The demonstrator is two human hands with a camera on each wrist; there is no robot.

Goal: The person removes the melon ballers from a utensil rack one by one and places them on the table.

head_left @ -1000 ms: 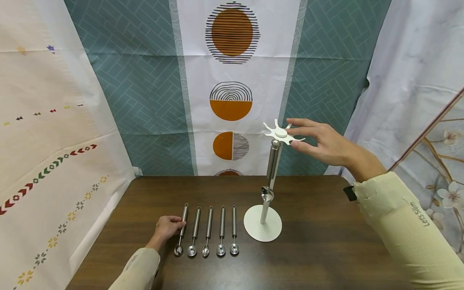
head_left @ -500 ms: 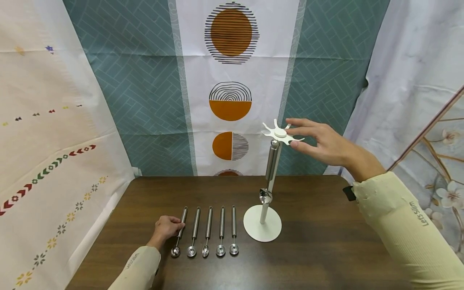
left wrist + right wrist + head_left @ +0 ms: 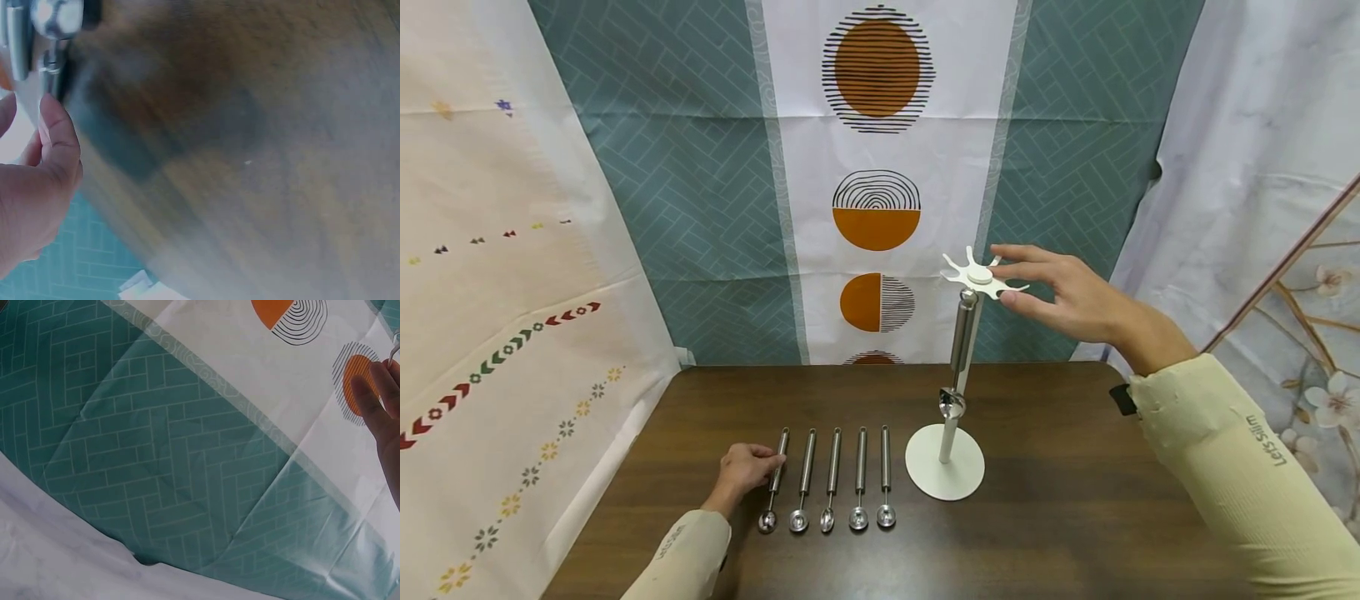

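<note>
My left hand (image 3: 747,473) pinches the handle of the leftmost melon baller (image 3: 778,467), which lies on the table with its round head toward me. In the left wrist view, thumb and fingers meet on that handle, just behind the shiny head (image 3: 57,15). My right hand (image 3: 1060,292) is up at the top of a white utensil stand (image 3: 943,483), with thumb and fingers on either side of one arm of its hook wheel (image 3: 979,275). From that wheel hangs a metal scoop (image 3: 962,337). Only fingers show in the right wrist view.
Several similar steel tools lie in a row right of the held one, among them a ring-headed tool (image 3: 798,521) and one with a narrow oval head (image 3: 827,521). A dark wooden table (image 3: 1060,508) carries everything. Patterned cloths (image 3: 700,192) hang behind and at both sides.
The leftmost melon baller has shifted slightly toward me; its head swung left, then partly back. The hanging scoop sways a little. My right hand has stayed at the hook wheel.
</note>
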